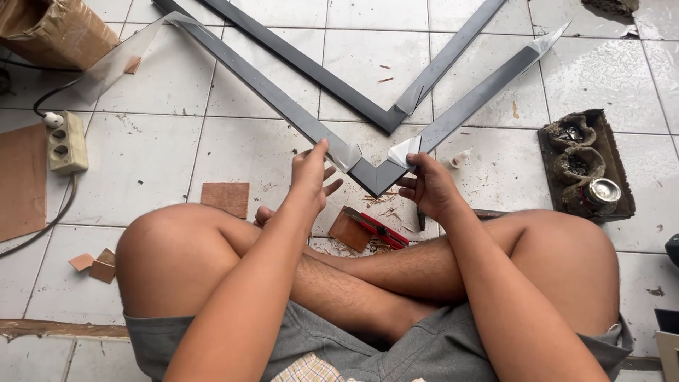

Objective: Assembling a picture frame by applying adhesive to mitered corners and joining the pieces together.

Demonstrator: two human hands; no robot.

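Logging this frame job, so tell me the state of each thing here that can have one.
Near grey frame: corner joined, taped, held by both hands.
Far grey frame: lying flat, untouched.
Left hand: fingers spread.
Right hand: gripping.
Red cutter: on floor.
Power strip: one plug inserted.

I sit cross-legged on a floor of white tiles [163,141], stained and scattered with wood chips. Across the top of the frame lie two grey V-shaped metal frames [318,78], one nested behind the other, their corners pointing toward me. At upper left sits a taped cardboard box [53,28]; below it, a cream power strip [65,145] with its cable, and a brown board [21,180] at the left edge. Small plywood squares [226,198] lie near my knee. A red utility knife [378,230] rests by my shins. At right, a dark tray [587,166] holds cans.
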